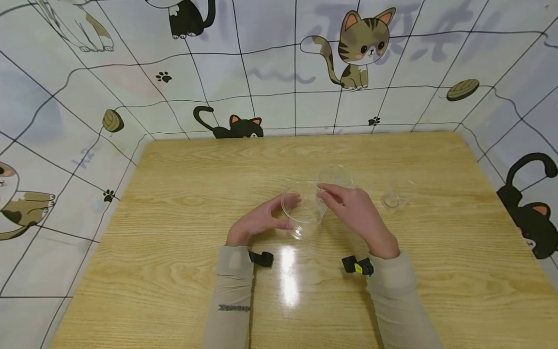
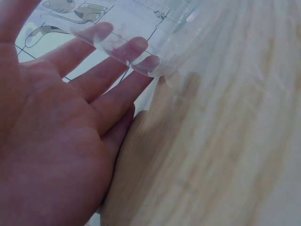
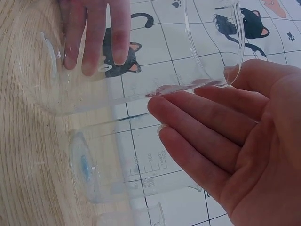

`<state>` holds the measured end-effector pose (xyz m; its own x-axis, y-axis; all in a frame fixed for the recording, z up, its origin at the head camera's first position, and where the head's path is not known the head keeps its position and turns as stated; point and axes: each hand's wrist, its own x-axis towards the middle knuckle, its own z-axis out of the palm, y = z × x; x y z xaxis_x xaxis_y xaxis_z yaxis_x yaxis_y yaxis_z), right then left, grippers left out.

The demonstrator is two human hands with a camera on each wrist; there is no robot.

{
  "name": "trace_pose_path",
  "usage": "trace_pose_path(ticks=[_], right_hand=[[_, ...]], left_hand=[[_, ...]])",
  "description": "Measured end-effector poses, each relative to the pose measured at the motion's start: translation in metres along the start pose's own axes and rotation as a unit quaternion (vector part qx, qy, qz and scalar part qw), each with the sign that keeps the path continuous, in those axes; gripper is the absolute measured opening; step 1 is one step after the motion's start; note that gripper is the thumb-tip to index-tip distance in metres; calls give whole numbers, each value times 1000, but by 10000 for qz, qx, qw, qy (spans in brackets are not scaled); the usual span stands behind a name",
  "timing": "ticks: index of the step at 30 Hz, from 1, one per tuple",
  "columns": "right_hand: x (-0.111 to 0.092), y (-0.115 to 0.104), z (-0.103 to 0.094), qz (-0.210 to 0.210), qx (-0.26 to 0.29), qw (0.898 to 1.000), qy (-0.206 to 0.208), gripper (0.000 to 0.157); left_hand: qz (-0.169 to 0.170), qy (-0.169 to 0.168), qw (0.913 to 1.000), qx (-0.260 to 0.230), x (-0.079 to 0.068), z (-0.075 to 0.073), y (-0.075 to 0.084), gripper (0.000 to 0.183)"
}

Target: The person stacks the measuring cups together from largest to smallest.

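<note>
A large clear glass beaker (image 1: 302, 220) stands on the wooden table between the two hands. My right hand (image 1: 355, 208) pinches its upper rim on the right side; in the right wrist view the thumb lies at the rim and the other fingers (image 3: 202, 117) extend along the outer wall. At the beaker's left, my left hand (image 1: 266, 215) has its thumb on the near side and its fairly straight fingers (image 2: 117, 56) against the glass. Behind the right hand is a second clear beaker (image 1: 335, 170), partly covered by that hand; its printed scale shows in the right wrist view.
A smaller clear glass vessel (image 1: 394, 199) is farther right on the wooden table (image 1: 183, 194). Walls with a cat-and-grid print (image 1: 270, 111) border the table at the back and sides. Light reflects off the tabletop between the forearms.
</note>
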<state>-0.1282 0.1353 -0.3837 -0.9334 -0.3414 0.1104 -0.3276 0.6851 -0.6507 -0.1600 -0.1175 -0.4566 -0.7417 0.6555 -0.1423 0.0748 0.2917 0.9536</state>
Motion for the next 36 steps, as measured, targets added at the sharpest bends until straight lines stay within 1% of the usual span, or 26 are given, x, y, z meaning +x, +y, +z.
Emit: trace_pose_path(ticks=[6, 7, 12, 16, 21, 25, 31, 36], right_hand=[[1, 0, -2, 24, 47, 10000, -44, 43], [1, -1, -3, 34, 55, 10000, -35, 43], [-2, -1, -5, -16, 177, 9997, 142, 40], [-4, -1, -6, -160, 299, 9989, 323, 39], [-4, 0, -6, -255, 379, 9967, 669, 37], [-3, 3, -4, -279, 568, 9925, 1044, 34], [-3, 3, -5, -215, 719, 9842, 1601, 28], [-4, 4, -6, -232, 739, 9800, 1836, 26]], left_hand=[[-4, 24, 10000, 8, 0, -1, 3, 71], [9, 32, 10000, 28, 1, -1, 0, 71], [73, 10, 10000, 54, 2, -1, -1, 72], [62, -3, 10000, 77, 2, -1, -2, 74], [-50, 1, 10000, 33, 0, 1, 3, 75], [-18, -21, 10000, -8, -2, 1, 6, 74], [60, 13, 10000, 69, 1, 0, -1, 73], [44, 13, 10000, 15, 1, 0, -5, 73]])
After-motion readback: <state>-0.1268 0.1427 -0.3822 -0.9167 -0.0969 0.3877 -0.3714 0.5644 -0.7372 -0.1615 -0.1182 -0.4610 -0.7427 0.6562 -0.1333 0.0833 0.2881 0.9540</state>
